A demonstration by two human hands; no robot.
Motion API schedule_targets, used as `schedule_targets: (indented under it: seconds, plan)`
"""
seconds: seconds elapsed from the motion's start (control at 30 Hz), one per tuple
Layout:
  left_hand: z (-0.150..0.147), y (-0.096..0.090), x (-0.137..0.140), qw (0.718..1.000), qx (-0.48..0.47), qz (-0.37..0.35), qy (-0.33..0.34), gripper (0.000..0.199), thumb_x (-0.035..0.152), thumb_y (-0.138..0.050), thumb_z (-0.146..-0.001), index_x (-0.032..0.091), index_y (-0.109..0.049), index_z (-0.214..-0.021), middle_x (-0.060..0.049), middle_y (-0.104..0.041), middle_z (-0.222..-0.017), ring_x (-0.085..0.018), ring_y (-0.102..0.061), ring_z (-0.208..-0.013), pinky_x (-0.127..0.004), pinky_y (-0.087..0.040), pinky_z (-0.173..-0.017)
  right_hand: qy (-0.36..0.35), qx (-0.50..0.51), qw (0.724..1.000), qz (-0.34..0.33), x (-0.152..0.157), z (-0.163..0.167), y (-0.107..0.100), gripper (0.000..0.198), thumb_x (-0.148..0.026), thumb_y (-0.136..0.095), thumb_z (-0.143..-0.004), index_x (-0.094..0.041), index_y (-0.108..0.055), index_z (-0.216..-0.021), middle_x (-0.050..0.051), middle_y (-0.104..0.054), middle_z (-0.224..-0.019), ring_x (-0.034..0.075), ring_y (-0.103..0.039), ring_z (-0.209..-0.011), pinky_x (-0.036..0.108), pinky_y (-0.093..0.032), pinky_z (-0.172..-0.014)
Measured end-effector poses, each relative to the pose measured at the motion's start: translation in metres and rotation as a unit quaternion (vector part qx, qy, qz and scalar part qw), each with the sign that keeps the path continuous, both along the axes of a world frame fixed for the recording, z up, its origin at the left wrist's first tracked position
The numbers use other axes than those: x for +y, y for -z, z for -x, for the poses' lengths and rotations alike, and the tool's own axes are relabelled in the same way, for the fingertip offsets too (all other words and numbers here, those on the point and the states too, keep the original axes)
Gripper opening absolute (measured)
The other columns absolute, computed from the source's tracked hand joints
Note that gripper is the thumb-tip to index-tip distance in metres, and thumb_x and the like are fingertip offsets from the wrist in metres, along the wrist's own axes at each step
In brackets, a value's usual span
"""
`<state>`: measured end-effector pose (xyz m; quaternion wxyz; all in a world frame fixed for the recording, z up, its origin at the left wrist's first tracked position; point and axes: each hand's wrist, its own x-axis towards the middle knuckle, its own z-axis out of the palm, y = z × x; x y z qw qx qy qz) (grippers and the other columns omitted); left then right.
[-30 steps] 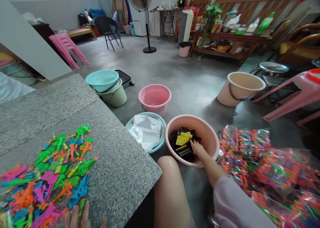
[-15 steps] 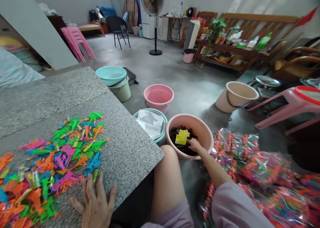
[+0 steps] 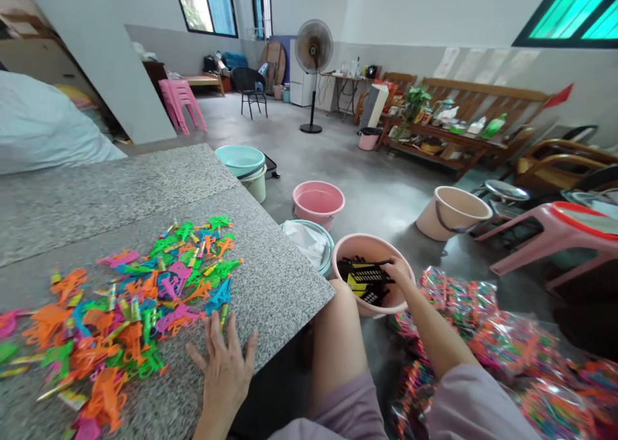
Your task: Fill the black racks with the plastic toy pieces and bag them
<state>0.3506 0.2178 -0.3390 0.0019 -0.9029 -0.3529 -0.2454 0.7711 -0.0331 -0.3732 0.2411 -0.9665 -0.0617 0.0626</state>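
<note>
The right hand (image 3: 398,271) is closed on the right end of a black slotted piece (image 3: 371,273), and this piece lies to the left of the fingers, inside the peach bucket (image 3: 371,248). Below the grip, in the same bucket, there are other black pieces (image 3: 374,295) and a yellow card (image 3: 355,287), partly covered by the held piece. The left hand (image 3: 224,356) holds nothing that I can see; it is palm down with the fingers spread, on the speckled stone table (image 3: 290,285). Just ahead of it and to its left is a loose pile of colourful toys (image 3: 178,282); I cannot tell whether a fingertip touches the nearest one. To the left of the right hand's grip, beside the peach bucket, is a pale blue basin (image 3: 331,250) with a white bag (image 3: 306,242) in it. Beyond that basin stands a pink bucket (image 3: 318,199). To the right of the grip, clear packets (image 3: 502,340) of colourful pieces lie on the floor (image 3: 381,195).
</note>
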Motion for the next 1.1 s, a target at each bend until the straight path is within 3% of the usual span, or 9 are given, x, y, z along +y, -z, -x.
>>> schedule_targets:
  seconds: [0.27, 0.4, 0.57, 0.7, 0.77, 0.87, 0.93, 1.03, 1.1]
  plan:
    - [0.008, 0.002, -0.002, 0.997, -0.051, 0.056, -0.011, 0.05, 0.04, -0.034, -0.101, 0.006, -0.05, -0.133, -0.026, -0.033, -0.15, -0.037, -0.028, -0.144, -0.069, -0.006, -0.112, 0.052, -0.064, 0.987, -0.137, 0.017, 0.008, -0.052, 0.03, -0.027, -0.058, -0.071, -0.008, -0.071, -0.091, 0.014, -0.071, -0.083, 0.025, -0.065, -0.078, 0.032, -0.051, -0.068]
    - [0.012, -0.026, -0.002, 0.986, -0.158, 0.052, 0.02, 0.051, 0.039, -0.041, -0.099, 0.015, -0.035, -0.143, -0.021, -0.035, -0.15, -0.033, -0.027, -0.145, -0.062, -0.013, -0.117, -0.009, -0.079, 0.97, -0.228, 0.043, 0.031, -0.1, 0.038, -0.038, -0.057, -0.079, -0.012, -0.068, -0.104, 0.014, -0.071, -0.097, 0.024, -0.066, -0.086, 0.034, -0.053, -0.076]
    - [0.029, -0.091, -0.009, 0.982, -0.145, -0.026, 0.115, 0.07, 0.044, -0.048, -0.096, 0.018, -0.016, -0.154, -0.02, -0.03, -0.153, -0.032, -0.024, -0.146, -0.057, -0.018, -0.118, -0.233, 0.199, 0.85, -0.429, 0.106, 0.149, -0.128, 0.05, -0.049, -0.074, -0.069, -0.017, -0.066, -0.107, 0.009, -0.071, -0.094, 0.02, -0.067, -0.075, 0.034, -0.057, -0.073]
    - [0.061, -0.073, -0.01, 0.989, 0.044, -0.019, 0.143, 0.061, 0.043, -0.039, -0.1, 0.013, -0.029, -0.151, -0.016, -0.035, -0.155, -0.029, -0.026, -0.146, -0.052, -0.016, -0.12, -0.295, 0.367, 0.802, -0.368, 0.158, 0.247, -0.092, 0.045, -0.049, -0.072, -0.069, -0.015, -0.067, -0.098, 0.007, -0.07, -0.087, 0.022, -0.067, -0.073, 0.036, -0.057, -0.072]
    - [0.08, -0.043, -0.009, 0.988, 0.114, 0.02, 0.107, 0.055, 0.041, -0.035, -0.101, 0.01, -0.038, -0.147, -0.016, -0.039, -0.153, -0.029, -0.033, -0.143, -0.051, -0.024, -0.118, -0.331, 0.316, 0.836, -0.303, 0.174, 0.275, -0.071, 0.041, -0.045, -0.065, -0.077, -0.013, -0.067, -0.103, 0.011, -0.07, -0.095, 0.026, -0.067, -0.086, 0.043, -0.056, -0.082]
    - [0.097, -0.009, -0.007, 0.986, 0.146, 0.046, 0.068, 0.053, 0.037, -0.033, -0.102, 0.009, -0.04, -0.147, -0.014, -0.041, -0.152, -0.028, -0.036, -0.141, -0.05, -0.029, -0.116, -0.383, 0.041, 0.903, -0.193, 0.184, 0.296, -0.054, 0.045, -0.036, -0.056, -0.087, -0.009, -0.062, -0.123, 0.021, -0.056, -0.131, 0.036, -0.051, -0.125, 0.055, -0.039, -0.106]
    - [0.1, 0.001, -0.005, 0.987, 0.144, 0.046, 0.059, 0.054, 0.036, -0.033, -0.102, 0.008, -0.037, -0.148, -0.014, -0.039, -0.153, -0.028, -0.034, -0.143, -0.05, -0.028, -0.116, -0.481, -0.102, 0.859, -0.141, 0.182, 0.309, -0.051, 0.047, -0.031, -0.048, -0.094, -0.011, -0.054, -0.136, 0.019, -0.043, -0.147, 0.034, -0.035, -0.139, 0.054, -0.026, -0.116]
    - [0.101, 0.0, -0.003, 0.987, 0.139, 0.039, 0.069, 0.058, 0.033, -0.036, -0.099, 0.002, -0.032, -0.149, -0.018, -0.035, -0.154, -0.028, -0.028, -0.146, -0.048, -0.025, -0.118, -0.679, -0.152, 0.714, -0.078, 0.179, 0.333, -0.047, 0.053, -0.035, -0.041, -0.1, -0.017, -0.039, -0.149, 0.01, -0.038, -0.153, 0.025, -0.029, -0.144, 0.047, -0.019, -0.121]
    - [0.104, -0.002, -0.001, 0.986, 0.138, 0.029, 0.093, 0.063, 0.031, -0.04, -0.096, 0.0, -0.028, -0.15, -0.019, -0.031, -0.156, -0.029, -0.023, -0.147, -0.047, -0.024, -0.118, -0.725, -0.174, 0.665, -0.046, 0.178, 0.345, -0.041, 0.061, -0.039, -0.042, -0.1, -0.015, -0.027, -0.154, 0.009, -0.031, -0.157, 0.023, -0.024, -0.147, 0.046, -0.018, -0.121]
